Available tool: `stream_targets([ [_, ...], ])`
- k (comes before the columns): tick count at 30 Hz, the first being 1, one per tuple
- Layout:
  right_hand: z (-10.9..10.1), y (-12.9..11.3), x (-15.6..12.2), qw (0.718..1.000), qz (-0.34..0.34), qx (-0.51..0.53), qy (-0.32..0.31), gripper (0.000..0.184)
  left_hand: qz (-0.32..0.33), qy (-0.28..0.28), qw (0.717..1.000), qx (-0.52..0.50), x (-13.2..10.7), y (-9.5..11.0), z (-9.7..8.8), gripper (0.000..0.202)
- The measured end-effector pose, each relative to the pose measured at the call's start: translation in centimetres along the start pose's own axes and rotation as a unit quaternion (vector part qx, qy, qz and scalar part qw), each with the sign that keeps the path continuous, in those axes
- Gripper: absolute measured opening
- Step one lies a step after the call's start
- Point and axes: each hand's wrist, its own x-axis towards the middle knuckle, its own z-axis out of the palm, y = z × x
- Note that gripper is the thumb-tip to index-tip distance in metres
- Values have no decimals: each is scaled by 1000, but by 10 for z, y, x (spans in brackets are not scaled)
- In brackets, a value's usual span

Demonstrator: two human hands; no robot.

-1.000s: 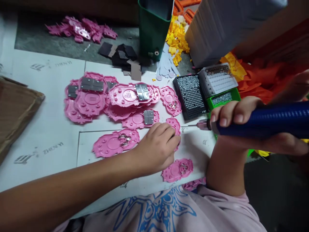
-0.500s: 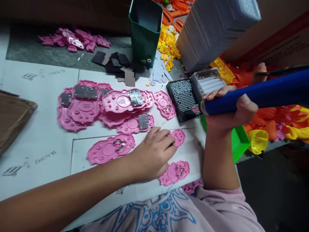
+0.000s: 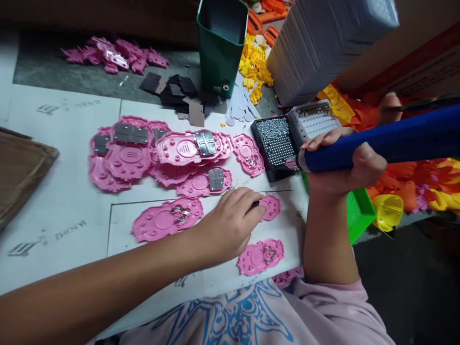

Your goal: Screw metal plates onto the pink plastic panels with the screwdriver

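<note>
- Hands, two: left hand with fingers curled over one pink shell toward the near right corner of the bench, a dark piece beside the thumb, grip on either uncertain; right hand wrapped round one blue screwdriver, front end over the black tray.
- Loose shells, three, moulded plastic, metal contacts fitted: left shell, upper shell, near-edge shell.
- Metal plates, five visible, grey, rectangular, on overlapping shells.
- Bin, one, dark green, upright, far edge.
- White tray, one, compartmented; green tray, one, right edge.
- Card stack, one, tall, far right corner.
- Cardboard box, one, left edge.
- Surface: dark grey, partly under white sheeting printed ZHEN YI; surroundings dim.
</note>
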Motion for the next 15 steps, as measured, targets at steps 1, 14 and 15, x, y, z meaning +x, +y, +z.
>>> stream_targets([
  [1, 0, 0, 0, 1000, -3, 1, 5, 14, -7, -8, 1000, 2, 0, 1, -1, 38],
  [14, -1, -40, -7, 996, 75, 45, -2, 18, -26, 67, 997, -26, 5, 0, -3, 21],
  [15, -1, -46, -10, 994, 86, 52, -32, 19, -29, 70, 997, -30, 5, 0, -3, 21],
])
